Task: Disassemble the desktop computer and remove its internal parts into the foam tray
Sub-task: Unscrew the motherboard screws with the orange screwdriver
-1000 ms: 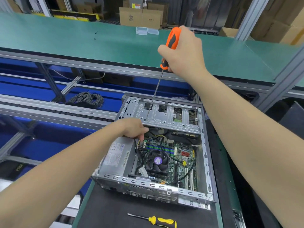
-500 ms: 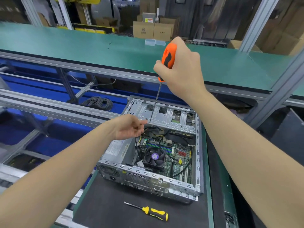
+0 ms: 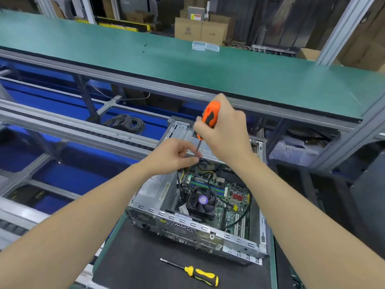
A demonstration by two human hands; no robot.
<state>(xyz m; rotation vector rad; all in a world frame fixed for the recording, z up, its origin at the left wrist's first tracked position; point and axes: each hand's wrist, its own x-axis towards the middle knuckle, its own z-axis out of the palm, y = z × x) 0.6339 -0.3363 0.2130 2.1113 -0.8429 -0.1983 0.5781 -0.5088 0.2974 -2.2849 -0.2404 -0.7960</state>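
Backdrop: warehouse floor with cardboard boxes behind a long green bench top; coil of grey cable on the blue lower level.
Work surface: black mat, nearest the viewer.
Desktop computer: lying on the mat with its side open; power supply at left, CPU fan in the middle, motherboard to the right.
Right hand: wrapped tight round the handle of the orange screwdriver, shaft angled down over the drive cage at the far end.
Left hand: fingers curled, tips pinching the metal shaft just above the case.
Spare tool: yellow screwdriver flat on the mat, just in front of the case, untouched.
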